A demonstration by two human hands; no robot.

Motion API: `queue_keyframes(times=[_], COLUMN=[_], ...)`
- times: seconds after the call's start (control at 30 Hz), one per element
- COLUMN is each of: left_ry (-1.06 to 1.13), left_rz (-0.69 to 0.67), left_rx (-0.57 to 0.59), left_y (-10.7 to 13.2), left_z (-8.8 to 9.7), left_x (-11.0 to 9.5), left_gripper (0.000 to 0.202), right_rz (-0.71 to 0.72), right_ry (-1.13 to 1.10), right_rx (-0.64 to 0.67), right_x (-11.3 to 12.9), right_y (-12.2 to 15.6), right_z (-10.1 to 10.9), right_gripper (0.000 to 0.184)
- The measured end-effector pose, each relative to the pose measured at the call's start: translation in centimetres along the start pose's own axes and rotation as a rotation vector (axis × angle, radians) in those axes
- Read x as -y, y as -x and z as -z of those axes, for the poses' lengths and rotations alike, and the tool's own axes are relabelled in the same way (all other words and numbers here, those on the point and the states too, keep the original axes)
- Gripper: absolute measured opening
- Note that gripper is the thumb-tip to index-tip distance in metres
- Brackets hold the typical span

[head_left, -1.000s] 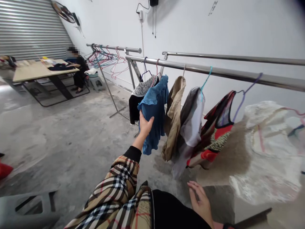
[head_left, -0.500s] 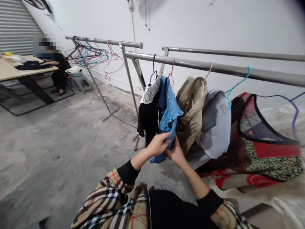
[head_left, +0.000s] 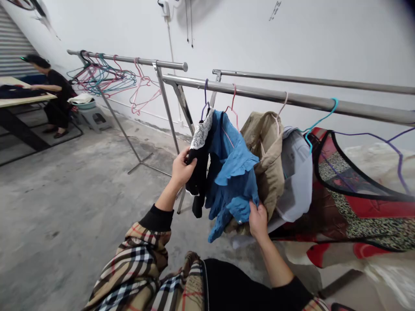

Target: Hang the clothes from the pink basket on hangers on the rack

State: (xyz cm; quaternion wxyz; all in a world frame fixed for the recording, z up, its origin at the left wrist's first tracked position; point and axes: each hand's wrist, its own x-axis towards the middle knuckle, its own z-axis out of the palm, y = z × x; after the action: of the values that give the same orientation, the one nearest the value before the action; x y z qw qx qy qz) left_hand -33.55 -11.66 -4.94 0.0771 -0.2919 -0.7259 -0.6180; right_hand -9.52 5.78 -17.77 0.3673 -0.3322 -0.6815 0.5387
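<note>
My left hand is closed on the sleeve area of a black top with a white lace yoke, which hangs from a purple hanger. Between my hands hangs a blue ruffled blouse on a pink hanger. My right hand pinches the blouse's right edge, low down. Just behind that hand hangs a khaki garment. A pale grey garment on a turquoise hanger and a red patterned garment follow on the right.
A metal rail carries the clothes. Beyond its left end, another rack holds several bare pink and teal hangers. A seated person works at a table, near a grey stool with a basin.
My left hand has gone from the blue blouse to the black top. My right hand has moved right and down, spreading the blouse wider. The view has turned slightly right.
</note>
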Motion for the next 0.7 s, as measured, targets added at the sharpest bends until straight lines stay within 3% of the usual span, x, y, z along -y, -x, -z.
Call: queue_keyframes(times=[0.17,0.33,0.4,0.53,0.7], left_ry=[0.179,0.318,0.343,0.369,0.228], left_rz=[-0.115,-0.063,-0.030,-0.036,0.086], left_rx=[0.136,0.169,0.266,0.462,0.492], left_y=[-1.5,-5.2,-6.2,-6.6,-6.5], left_z=[-1.0,-2.7,-3.0,-2.5,-1.3], left_x=[1.3,1.4,1.1,0.5,-0.9], left_gripper=[0.089,0.079,0.086,0.089,0.068], right_rz=[-0.007,0.023,0.040,0.053,0.035], right_ry=[0.018,0.034,0.051,0.081,0.080], right_rx=[-0.022,0.060,0.087,0.113,0.159], right_x=[0.0,1.4,1.8,2.1,2.0], right_y=[0.7,1.3,1.4,1.5,1.6], right_z=[1.3,1.4,1.4,1.4,1.2], right_gripper=[0.052,0.051,0.050,0.050,0.049])
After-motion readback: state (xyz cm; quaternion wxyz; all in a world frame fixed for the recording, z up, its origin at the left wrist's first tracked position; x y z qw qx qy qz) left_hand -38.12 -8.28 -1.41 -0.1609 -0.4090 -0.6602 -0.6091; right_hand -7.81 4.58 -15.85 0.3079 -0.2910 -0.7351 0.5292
